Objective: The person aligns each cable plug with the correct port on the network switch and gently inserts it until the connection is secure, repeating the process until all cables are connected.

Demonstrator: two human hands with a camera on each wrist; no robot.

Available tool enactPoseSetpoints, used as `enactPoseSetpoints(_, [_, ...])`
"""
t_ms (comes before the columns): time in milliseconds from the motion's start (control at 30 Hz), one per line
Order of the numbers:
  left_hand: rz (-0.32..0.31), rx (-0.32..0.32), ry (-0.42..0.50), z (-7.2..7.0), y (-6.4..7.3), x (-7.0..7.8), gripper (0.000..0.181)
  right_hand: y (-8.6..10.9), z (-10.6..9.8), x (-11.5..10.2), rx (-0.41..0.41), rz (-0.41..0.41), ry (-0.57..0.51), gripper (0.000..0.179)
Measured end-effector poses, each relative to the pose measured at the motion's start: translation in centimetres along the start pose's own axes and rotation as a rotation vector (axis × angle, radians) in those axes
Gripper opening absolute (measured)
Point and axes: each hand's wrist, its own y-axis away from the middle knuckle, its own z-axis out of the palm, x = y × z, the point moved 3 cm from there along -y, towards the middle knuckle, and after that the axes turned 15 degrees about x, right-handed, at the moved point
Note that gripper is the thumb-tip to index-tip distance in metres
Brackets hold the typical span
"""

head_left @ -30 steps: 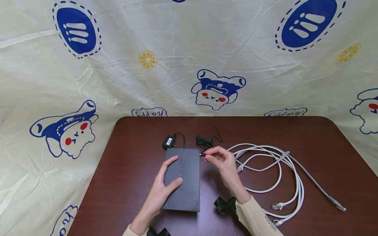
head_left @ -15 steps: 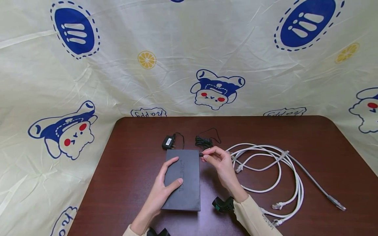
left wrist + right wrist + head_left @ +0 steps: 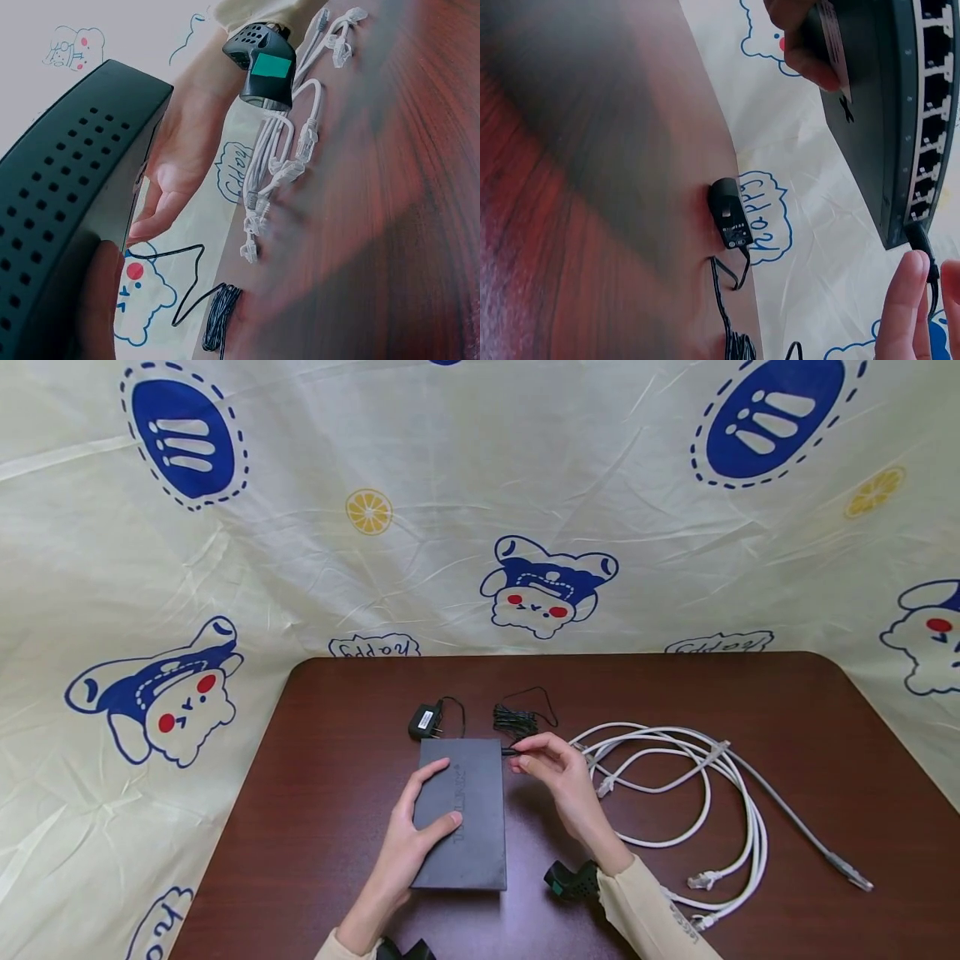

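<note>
My left hand (image 3: 412, 835) grips a flat dark grey network switch (image 3: 480, 827), thumb on its top and other fingers under it. The switch is lifted off the table, its row of Ethernet ports facing right. At the far end of that port side, my right hand (image 3: 562, 781) pinches the black power plug (image 3: 919, 238) of a thin cord. No bare metal shows on the plug, whose front sits right against the casing. The cord runs to a bundled coil (image 3: 515, 721) behind the switch. Beyond its far edge lies the black power adapter (image 3: 425, 721).
Coiled white Ethernet cables (image 3: 705, 752) with clear connectors lie to the right, partly beneath my right forearm. The brown table (image 3: 300, 827) has a far edge against a patterned cloth (image 3: 435, 577). A black wrist camera (image 3: 572, 881) sits by my right sleeve.
The plug has moved left into the switch's port side; its silver tip, visible a second ago, is now hidden. My left hand keeps the switch nearly still.
</note>
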Motion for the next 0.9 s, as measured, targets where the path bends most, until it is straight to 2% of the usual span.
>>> enactPoseSetpoints(167, [0.006,0.008,-0.010,-0.2,-0.1,0.0,0.060,-0.1,-0.7,0.1,-0.003,-0.019,-0.009,0.021])
enactPoseSetpoints(367, [0.002,0.003,-0.005,-0.3,-0.1,-0.1,0.060,-0.2,-2.0,0.0,0.031,-0.014,0.022,0.020])
enactPoseSetpoints(600, [-0.008,0.007,-0.001,-0.3,-0.1,-0.3,0.059,-0.2,-4.4,0.2,0.091,-0.009,0.093,0.014])
enactPoseSetpoints(767, [-0.019,0.005,0.009,-0.4,-0.1,-0.3,0.059,-0.1,-6.4,0.6,0.125,0.012,0.137,0.022])
enactPoseSetpoints(900, [-0.028,0.002,0.005,-0.4,-0.1,-0.4,0.059,0.0,-7.9,1.2,0.120,0.012,0.179,0.025])
